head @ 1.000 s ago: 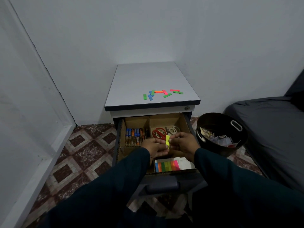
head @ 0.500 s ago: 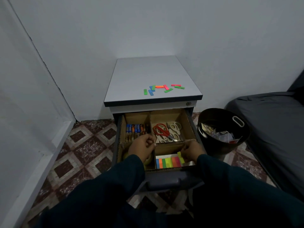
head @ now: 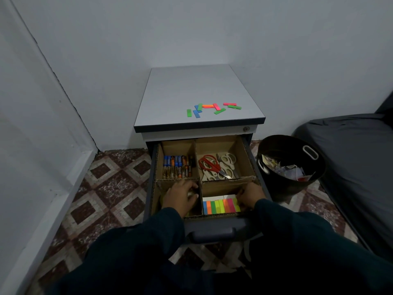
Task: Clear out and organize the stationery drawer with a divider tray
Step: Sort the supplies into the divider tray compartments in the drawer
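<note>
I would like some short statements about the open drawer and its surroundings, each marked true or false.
1. The scissors lie in the back right compartment of the cardboard divider tray. True.
2. The markers lie in the front right compartment. False: back left.
3. Loose coloured sticky tabs lie on the cabinet top. True.
4. The black bin is empty. False: it holds paper scraps.
5. The right hand is beside the sticky tab pad. True.

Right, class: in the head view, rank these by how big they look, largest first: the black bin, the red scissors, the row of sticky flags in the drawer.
1. black bin
2. row of sticky flags
3. red scissors; they lie farther back, so this gap is less certain.
</note>
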